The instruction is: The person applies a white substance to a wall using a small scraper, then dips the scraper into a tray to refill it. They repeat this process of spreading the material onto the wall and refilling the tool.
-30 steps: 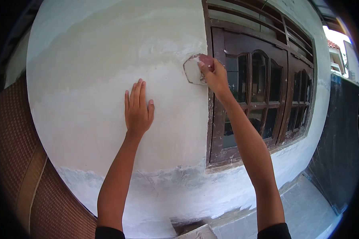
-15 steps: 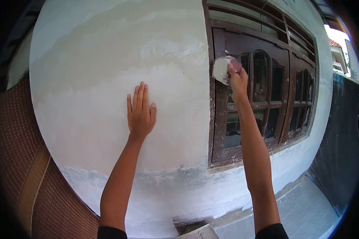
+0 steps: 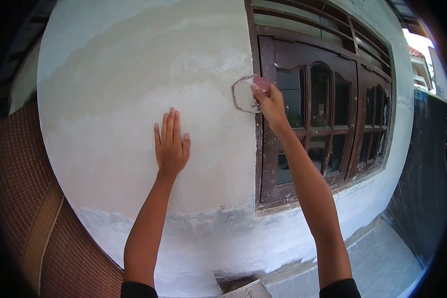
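My left hand (image 3: 172, 150) lies flat on the pale plastered wall (image 3: 104, 159), fingers stretched upward and thumb out to the right. Up and to the right, my right hand (image 3: 274, 110) grips what looks like a piece of sandpaper (image 3: 244, 96), whitish on one part and reddish-brown near the thumb. Its ragged dark edge overlaps the strip of wall beside the brown window frame (image 3: 260, 164). The thumb presses on the near side of the sheet; the fingers behind it are partly hidden.
Brown wooden shutters with glass panes (image 3: 321, 94) fill the right side. Slatted vents (image 3: 308, 22) run above them. A woven brown panel (image 3: 15, 159) stands at far left, and a dark panel (image 3: 419, 174) at far right. Grey floor (image 3: 382, 253) shows below.
My right hand has moved left with the sandpaper, from over the window to the wall's edge. My left hand stays flat on the wall, appearing slightly lower in view.
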Tool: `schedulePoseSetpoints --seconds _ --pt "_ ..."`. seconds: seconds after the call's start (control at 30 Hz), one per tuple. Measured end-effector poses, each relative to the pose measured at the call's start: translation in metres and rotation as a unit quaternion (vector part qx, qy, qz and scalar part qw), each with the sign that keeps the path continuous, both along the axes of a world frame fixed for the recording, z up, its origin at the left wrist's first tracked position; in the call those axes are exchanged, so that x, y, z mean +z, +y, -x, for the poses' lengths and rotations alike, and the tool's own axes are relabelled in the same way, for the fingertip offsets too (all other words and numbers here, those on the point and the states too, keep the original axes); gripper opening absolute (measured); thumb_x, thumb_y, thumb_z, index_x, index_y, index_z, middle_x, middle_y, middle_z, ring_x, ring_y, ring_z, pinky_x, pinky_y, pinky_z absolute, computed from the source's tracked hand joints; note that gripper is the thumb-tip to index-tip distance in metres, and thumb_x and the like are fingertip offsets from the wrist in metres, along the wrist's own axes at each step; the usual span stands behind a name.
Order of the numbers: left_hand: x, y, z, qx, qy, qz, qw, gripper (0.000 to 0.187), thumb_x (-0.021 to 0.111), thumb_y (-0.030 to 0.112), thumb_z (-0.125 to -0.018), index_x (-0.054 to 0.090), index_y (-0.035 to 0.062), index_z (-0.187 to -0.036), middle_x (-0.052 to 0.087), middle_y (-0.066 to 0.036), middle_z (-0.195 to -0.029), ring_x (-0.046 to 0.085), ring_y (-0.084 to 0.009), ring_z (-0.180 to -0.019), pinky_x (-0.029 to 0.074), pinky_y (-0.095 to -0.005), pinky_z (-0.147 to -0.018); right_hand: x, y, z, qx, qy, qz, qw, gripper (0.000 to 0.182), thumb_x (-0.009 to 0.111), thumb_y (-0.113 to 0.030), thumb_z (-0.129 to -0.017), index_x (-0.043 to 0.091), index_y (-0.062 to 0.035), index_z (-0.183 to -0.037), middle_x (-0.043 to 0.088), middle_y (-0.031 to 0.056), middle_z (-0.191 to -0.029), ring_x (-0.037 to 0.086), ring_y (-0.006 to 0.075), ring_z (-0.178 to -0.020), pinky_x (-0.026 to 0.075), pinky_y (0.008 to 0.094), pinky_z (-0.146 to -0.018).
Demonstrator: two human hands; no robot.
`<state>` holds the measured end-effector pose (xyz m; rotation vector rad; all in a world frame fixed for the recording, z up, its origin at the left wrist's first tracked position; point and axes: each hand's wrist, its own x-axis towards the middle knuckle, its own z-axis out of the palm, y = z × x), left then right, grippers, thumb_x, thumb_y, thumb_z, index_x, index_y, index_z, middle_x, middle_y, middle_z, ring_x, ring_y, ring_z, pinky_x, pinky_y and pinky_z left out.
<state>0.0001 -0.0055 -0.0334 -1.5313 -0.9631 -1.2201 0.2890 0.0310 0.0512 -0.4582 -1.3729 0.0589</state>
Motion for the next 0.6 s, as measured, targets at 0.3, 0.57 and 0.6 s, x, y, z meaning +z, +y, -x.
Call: schedulePoseSetpoints --seconds 0.3,0.57,0.6 --pt "-0.001 -0.001 -0.001 0.011 -0.002 -0.001 1.0 0.061 0.051 0.015 -0.092 0.034 0.0025 -0.149 0.037 -0.011 -0.155 0.034 -0.0267 -0.143 0.02 -0.0493 -0.119 0.023 0.001 -0.007 0.028 0.063 0.02 0.997 0.034 0.065 -0.026 -0.094 0.064 0.0008 -0.116 0.068 0.008 -0.1 0.062 0.0152 -0.092 0.05 0.0303 -0.079" --pt "-0.004 -0.001 -0.002 0.017 -0.005 0.008 1.0 0.061 0.05 0.015 -0.092 0.034 0.0027 -0.15 0.037 -0.011 -0.155 0.033 -0.0266 -0.144 0.02 -0.0493 -0.119 0.045 -0.011 -0.014 0.062 0.144 0.035 0.987 0.035 0.066 -0.023 -0.092 0.064 -0.0019 -0.12 0.069 0.0091 -0.1 0.064 0.0162 -0.094 0.053 0.0325 -0.076" --pt "-0.004 0.0 -0.001 0.02 -0.003 0.005 1.0 0.062 0.05 0.016 -0.093 0.033 0.0028 -0.15 0.036 -0.011 -0.156 0.032 -0.0264 -0.144 0.019 -0.0493 -0.119 0.044 -0.017 -0.004 0.046 0.101 0.021 0.994 0.034 0.066 -0.023 -0.093 0.064 -0.0018 -0.12 0.069 0.009 -0.1 0.064 0.0155 -0.091 0.053 0.0325 -0.075"
